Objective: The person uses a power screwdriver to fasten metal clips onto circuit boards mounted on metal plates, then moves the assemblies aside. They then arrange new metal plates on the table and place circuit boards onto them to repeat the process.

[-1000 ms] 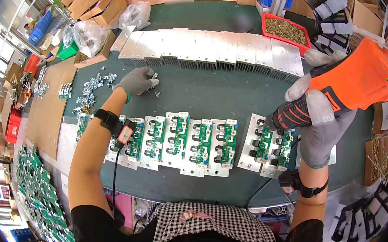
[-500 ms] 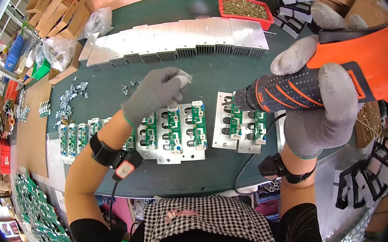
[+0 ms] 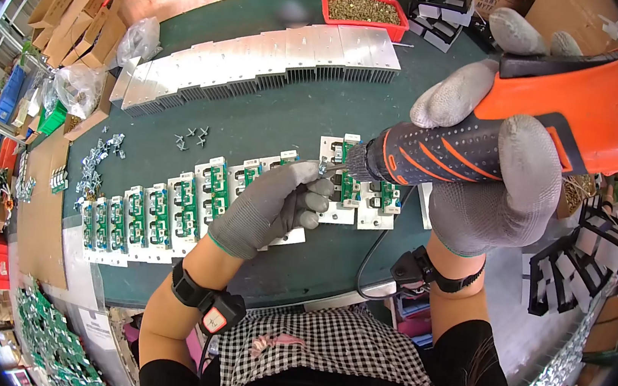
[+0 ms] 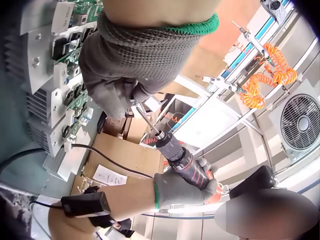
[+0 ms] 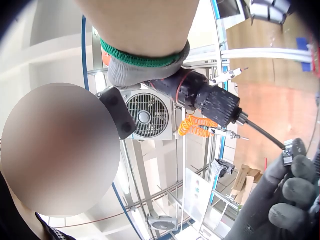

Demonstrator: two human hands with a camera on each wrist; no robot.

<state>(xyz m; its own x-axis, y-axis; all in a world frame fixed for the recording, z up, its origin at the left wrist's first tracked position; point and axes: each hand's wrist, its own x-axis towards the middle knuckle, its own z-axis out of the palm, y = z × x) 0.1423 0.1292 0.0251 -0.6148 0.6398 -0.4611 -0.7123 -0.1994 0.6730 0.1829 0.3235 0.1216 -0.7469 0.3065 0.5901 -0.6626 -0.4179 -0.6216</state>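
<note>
In the head view my gloved right hand (image 3: 489,214) grips an orange and black power drill (image 3: 578,102), its chuck pointing left. My gloved left hand (image 3: 265,211) pinches a small metal clip (image 5: 288,152) between thumb and forefinger, right at the tip of the drill's long bit (image 5: 265,132). Both hands are raised over a row of green circuit boards (image 3: 184,205) mounted on metal plates. Two more boarded plates (image 3: 378,201) sit under the drill's chuck. In the left wrist view, finned heatsinks (image 4: 40,102) show beneath these boards.
Bare finned heatsinks (image 3: 263,58) stand in a row behind. A red tray (image 3: 400,32) of small brass-coloured parts is at the back. Loose metal clips (image 3: 94,168) are piled at left, with several more (image 3: 192,136) nearer the middle. A black cable (image 3: 369,265) crosses the table's front.
My left hand has come right, from the loose clips to the drill bit, with a small clip in its fingers. The head view has shifted rightward. The right hand still holds the drill.
</note>
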